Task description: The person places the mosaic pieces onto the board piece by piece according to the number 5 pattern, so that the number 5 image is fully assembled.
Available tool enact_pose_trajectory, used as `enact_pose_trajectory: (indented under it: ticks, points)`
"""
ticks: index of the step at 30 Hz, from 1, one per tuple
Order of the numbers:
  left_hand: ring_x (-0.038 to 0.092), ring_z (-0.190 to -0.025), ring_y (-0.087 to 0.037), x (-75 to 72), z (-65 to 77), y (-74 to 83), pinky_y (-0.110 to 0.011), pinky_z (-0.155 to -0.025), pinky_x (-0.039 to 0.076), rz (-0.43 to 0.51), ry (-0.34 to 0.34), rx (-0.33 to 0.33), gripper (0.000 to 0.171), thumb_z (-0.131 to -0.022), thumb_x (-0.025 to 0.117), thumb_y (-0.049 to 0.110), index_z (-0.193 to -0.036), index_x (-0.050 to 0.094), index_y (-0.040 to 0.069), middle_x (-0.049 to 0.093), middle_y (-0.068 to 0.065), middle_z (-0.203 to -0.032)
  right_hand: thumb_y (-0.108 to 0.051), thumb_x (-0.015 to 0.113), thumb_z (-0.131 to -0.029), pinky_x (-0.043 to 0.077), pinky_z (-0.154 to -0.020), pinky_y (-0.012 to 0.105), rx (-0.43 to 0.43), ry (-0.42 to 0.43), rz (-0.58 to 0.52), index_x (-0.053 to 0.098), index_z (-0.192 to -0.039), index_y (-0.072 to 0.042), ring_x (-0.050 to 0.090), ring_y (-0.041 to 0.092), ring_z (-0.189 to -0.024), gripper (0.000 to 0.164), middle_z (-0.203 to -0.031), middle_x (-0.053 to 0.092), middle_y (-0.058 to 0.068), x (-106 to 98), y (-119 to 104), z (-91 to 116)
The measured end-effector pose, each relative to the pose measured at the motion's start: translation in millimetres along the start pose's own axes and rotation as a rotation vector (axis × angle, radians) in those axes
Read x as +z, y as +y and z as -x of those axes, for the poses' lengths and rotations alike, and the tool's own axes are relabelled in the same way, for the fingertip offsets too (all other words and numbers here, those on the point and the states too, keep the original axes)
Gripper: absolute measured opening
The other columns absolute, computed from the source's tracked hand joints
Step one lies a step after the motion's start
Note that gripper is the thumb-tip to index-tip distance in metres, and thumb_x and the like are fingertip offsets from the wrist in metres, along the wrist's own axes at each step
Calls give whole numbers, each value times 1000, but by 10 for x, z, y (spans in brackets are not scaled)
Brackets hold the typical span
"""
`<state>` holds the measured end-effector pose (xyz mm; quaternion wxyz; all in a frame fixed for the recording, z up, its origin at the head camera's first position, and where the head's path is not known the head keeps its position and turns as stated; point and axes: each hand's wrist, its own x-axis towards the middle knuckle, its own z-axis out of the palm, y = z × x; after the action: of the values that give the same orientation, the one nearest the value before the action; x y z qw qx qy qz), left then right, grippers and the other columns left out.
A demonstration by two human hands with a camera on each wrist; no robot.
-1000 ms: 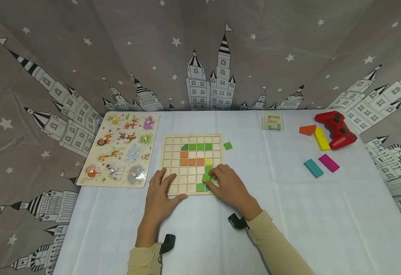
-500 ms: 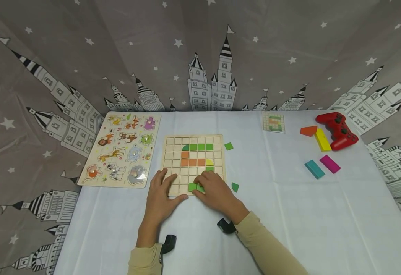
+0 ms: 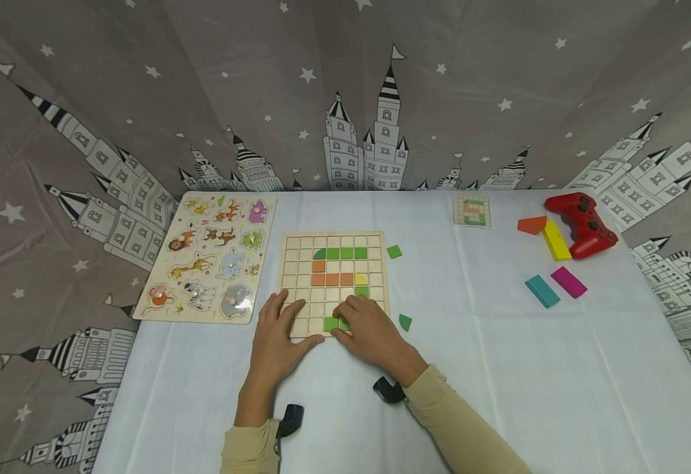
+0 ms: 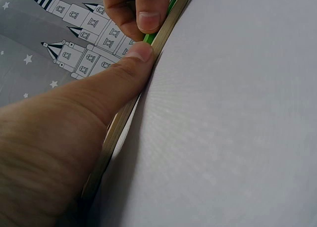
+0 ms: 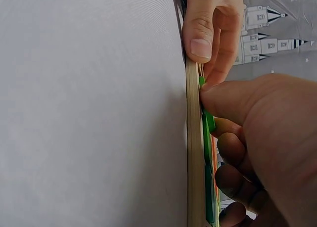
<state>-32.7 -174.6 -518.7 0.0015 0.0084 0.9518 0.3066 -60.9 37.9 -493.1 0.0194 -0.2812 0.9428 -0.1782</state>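
Note:
A wooden grid board (image 3: 294, 266) lies mid-table with green, orange and yellow tiles in its cells. My left hand (image 3: 276, 339) rests at the board's lower left corner, fingers spread along the left side, thumb against the front edge. Over the bottom row, my right hand (image 3: 371, 332) pinches a green square tile (image 3: 331, 324) between thumb and fingers. A second green tile (image 3: 345, 325) is partly hidden beneath those fingers. In the right wrist view one green tile (image 5: 210, 122) tilts up from the board near the thumb. A darker green piece (image 5: 209, 192) lies farther along the edge.
Off the board's right side are a green square (image 3: 394, 251) and a green quarter-round tile (image 3: 405, 322). A pattern card (image 3: 471, 210) lies behind. An animal puzzle (image 3: 205, 257) is at left; a red game controller (image 3: 579, 224) and several coloured blocks (image 3: 539, 291) are at right.
My right hand has moved left along the board with the green tile, down to the bottom row. A green quarter-round tile has come into view at the right. My left hand has stayed put.

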Motion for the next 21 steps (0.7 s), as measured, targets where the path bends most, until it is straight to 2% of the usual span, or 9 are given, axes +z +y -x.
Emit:
enact_pose_trajectory:
  ticks: [21]
  points:
    - [17,-157,-38,4,1,-5,-66,-121,26,-2,5,9,83,-74,89,49,-143,58,15,31,-12,-165,-38,73,-95,44,-72,26,8,6,13,73,-106,-17,49,10,-82,24,-89,60,-7,-34,-23,-4]
